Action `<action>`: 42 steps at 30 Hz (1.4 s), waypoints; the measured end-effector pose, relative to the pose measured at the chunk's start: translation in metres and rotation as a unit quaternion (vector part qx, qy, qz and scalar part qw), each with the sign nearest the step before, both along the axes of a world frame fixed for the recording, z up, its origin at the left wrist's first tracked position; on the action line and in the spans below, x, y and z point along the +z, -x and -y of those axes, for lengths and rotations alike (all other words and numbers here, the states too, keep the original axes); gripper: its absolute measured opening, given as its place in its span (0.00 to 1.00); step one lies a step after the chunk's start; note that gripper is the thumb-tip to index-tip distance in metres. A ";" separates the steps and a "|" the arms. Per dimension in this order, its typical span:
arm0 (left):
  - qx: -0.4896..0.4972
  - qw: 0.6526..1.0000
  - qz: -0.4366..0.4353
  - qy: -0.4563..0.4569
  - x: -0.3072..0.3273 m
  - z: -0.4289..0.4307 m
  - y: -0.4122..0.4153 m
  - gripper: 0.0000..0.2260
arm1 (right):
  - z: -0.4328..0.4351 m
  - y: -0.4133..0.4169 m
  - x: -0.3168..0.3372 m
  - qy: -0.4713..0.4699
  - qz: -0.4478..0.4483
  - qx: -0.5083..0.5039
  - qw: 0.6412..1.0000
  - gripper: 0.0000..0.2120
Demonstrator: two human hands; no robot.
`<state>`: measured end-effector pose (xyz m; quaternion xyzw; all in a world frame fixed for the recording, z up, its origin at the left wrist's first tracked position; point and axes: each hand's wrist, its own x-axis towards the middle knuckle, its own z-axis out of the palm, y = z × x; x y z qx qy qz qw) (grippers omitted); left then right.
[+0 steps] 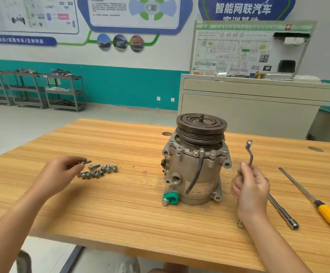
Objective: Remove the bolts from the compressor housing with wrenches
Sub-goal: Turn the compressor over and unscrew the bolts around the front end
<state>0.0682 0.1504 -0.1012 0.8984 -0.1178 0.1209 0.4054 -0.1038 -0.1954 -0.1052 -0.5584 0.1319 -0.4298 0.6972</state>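
Compressor (195,164) stands upright near the middle of the wooden table (120,203), with its dark grooved pulley (200,127) on top and a green cap (171,197) at its lower left corner; a black cable (197,174) runs down the front of the housing; the left hand (61,172), well to the left of the compressor, pinches one bolt (86,162) between curled fingers and thumb, just above a heap of loose bolts (99,171) lying on the table top; the right hand (251,186) is raised just to the right of the compressor and apart from it, fingers wrapped round the lower shaft of a bent ring wrench (249,152), which stands nearly upright with its ring end uppermost; beyond that hand a long socket bar (282,211) lies on the wood, partly hidden by the hand, its socket end toward the near edge; farther right lies a screwdriver (318,201) with a yellow handle, blade pointing away; a small loose fastener (240,224) sits on the table just beside the right forearm; a grey cabinet (249,115) stands behind the table.
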 end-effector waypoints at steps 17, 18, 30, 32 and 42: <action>0.039 0.991 -0.028 -0.126 -0.035 -0.017 -0.048 0.11 | -0.003 0.000 -0.006 0.037 -0.022 -0.020 0.999 0.12; 0.036 0.991 -0.026 -0.127 -0.036 -0.018 -0.048 0.11 | -0.003 0.000 -0.006 0.036 -0.023 -0.018 0.999 0.11; 0.048 0.994 -0.006 -0.099 -0.048 -0.012 -0.052 0.10 | -0.001 -0.002 -0.007 0.050 -0.041 -0.010 0.998 0.10; 0.067 0.995 0.028 -0.071 -0.045 -0.006 -0.049 0.11 | 0.000 -0.002 -0.009 0.066 -0.054 -0.028 0.996 0.10; -0.231 0.961 0.097 0.117 0.008 0.162 0.071 0.46 | 0.002 -0.007 -0.016 0.121 -0.104 -0.073 0.984 0.14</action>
